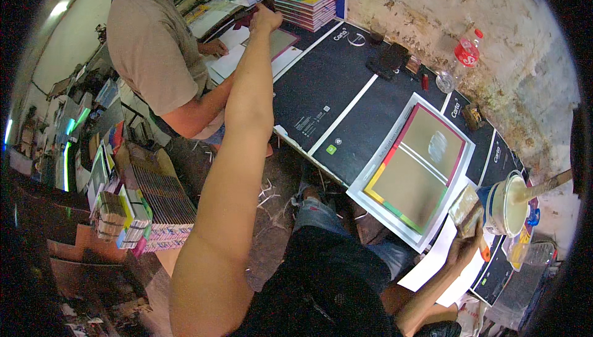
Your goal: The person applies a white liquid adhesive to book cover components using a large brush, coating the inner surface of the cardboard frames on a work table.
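Note:
My right hand [464, 247] is closed around a wide flat brush [467, 211] with an orange-tipped handle. The brush is beside a white tub of pale paste [516, 204], which has a stick standing in it. Left of the brush lies a cover sheet [395, 213] with grey boards [426, 139] and a red, yellow and green border; a wet whitish smear shows on the upper board. My left arm stretches far across to the co-worker's side. There my left hand [266, 19] is over another grey-boarded cover [281, 42]; its fingers are too unclear to read.
A co-worker [157, 53] stands at the far left, with one hand [215, 48] on white sheets. Book stacks are at the table's back [306, 4] and lower left [157, 207]. A bottle [467, 51], a red lighter [425, 82] and dark items [389, 59] line the wall side.

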Action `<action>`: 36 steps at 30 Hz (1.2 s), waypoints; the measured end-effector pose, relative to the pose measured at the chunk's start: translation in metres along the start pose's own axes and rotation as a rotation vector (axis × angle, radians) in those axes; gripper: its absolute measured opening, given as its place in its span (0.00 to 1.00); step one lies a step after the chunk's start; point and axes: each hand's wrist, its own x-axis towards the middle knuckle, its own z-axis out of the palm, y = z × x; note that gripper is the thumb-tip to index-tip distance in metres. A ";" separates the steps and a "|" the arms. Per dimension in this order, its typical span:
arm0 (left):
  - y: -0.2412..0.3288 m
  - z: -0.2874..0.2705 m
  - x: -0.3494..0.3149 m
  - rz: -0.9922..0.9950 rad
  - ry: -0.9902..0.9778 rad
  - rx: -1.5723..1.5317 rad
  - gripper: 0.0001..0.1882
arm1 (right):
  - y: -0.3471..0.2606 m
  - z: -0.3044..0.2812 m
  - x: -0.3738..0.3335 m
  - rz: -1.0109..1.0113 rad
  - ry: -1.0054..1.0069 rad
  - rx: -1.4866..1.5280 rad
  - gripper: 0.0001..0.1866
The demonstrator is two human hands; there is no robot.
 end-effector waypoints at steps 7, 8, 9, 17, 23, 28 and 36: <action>0.072 0.065 -0.164 0.396 -0.245 -0.712 0.18 | 0.013 0.023 0.003 0.073 -0.034 -0.055 0.23; 0.075 0.077 -0.213 0.409 -0.257 -0.893 0.18 | 0.019 0.035 0.004 0.047 -0.035 -0.015 0.22; 0.081 0.079 -0.255 0.361 -0.334 -1.010 0.18 | 0.020 0.043 0.001 0.016 -0.030 0.023 0.22; 0.088 0.149 -0.456 0.146 -0.396 -1.226 0.18 | 0.042 0.015 0.035 0.018 0.088 -0.114 0.22; 0.076 0.191 -0.493 0.537 -0.200 -0.878 0.18 | 0.068 0.052 0.038 -0.358 0.080 -0.606 0.25; 0.069 0.205 -0.496 0.450 -0.356 -0.760 0.12 | 0.069 0.083 0.035 -0.324 0.096 -0.717 0.23; 0.078 0.166 -0.470 -0.009 -0.519 -1.131 0.27 | 0.101 0.065 0.025 -0.319 -0.082 -1.260 0.07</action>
